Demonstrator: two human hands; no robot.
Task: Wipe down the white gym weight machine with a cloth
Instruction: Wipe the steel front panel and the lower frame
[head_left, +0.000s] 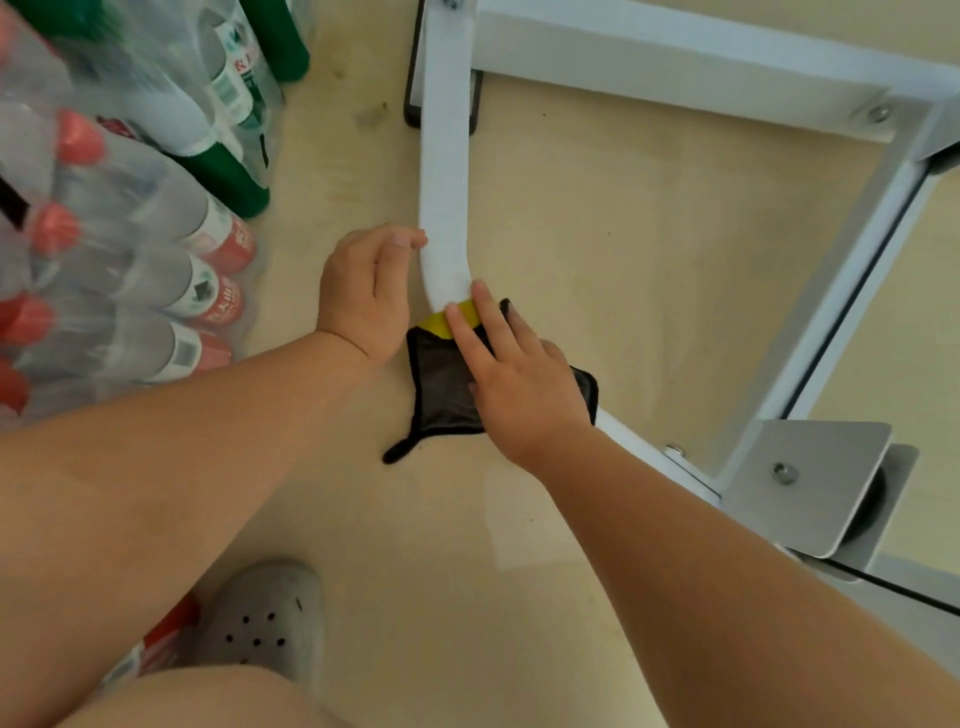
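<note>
Two hands at the bar's (445, 208) bend: my right hand (519, 384) presses cloth (441, 384) flat-fingered; my left hand (358, 296), curled, touches its edge.

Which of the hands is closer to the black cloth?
Right. The right hand lies flat on the cloth, pressing it to the bar. The left hand holds the bar just beside the cloth.

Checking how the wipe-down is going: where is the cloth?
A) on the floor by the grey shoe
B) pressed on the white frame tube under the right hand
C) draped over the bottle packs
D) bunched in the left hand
B: the right hand presses the cloth flat on the white frame tube near its bend.
</note>
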